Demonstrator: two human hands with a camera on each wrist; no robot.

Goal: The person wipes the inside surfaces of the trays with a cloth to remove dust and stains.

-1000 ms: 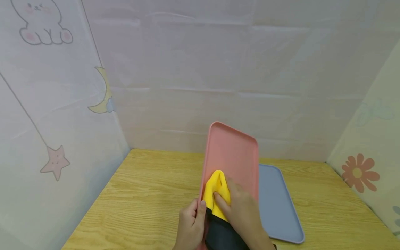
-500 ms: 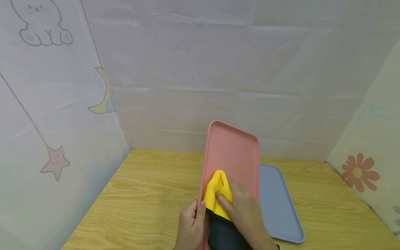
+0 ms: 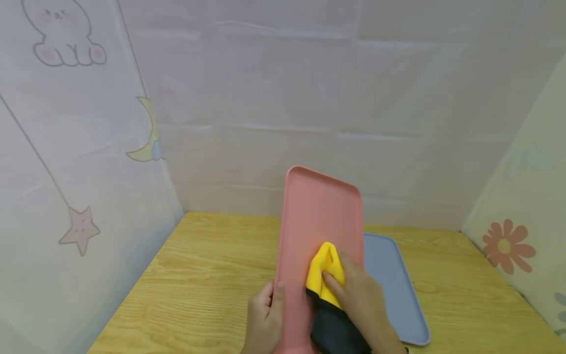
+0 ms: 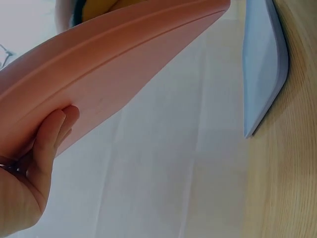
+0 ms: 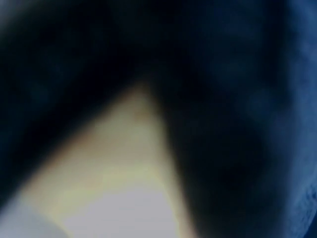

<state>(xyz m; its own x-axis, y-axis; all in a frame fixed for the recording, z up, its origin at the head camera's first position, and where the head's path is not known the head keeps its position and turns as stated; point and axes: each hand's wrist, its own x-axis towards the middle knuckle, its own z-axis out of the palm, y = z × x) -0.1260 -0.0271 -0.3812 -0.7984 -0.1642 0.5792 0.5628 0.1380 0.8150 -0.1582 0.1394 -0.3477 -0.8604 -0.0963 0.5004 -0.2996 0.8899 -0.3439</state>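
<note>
Cloth sliding rightward across the pink tray

At lower centre of my remote feed, the left hand (image 3: pixel 265 314) is gripping the left edge of the pink tray (image 3: pixel 320 211), thumb lying on the front and fingers reaching behind. The tray is sitting slightly farther left and higher in the frame than half a second ago. The yellow-and-black cloth (image 3: pixel 325 295) is going the other way: it was just beside the left thumb, and now bare pink is showing between them. The right hand (image 3: pixel 360 290) is pinching the cloth and, I'm judging, pressing it to the tray's face. The hands are working apart. I'm taking this as the cloth covering a new part of the surface, nearer the right rim.

The pink tray is tilting up from the bottom of the frame, its lower end running out of sight, so I'm not telling what it may be resting on. Its face is looking smooth and plain inside a raised rim with rounded corners. At lower right, the blue-grey tray (image 3: pixel 393 290) is lying on the wooden table (image 3: pixel 212 275), partly hidden. My right wrist view is showing only blur.
</note>
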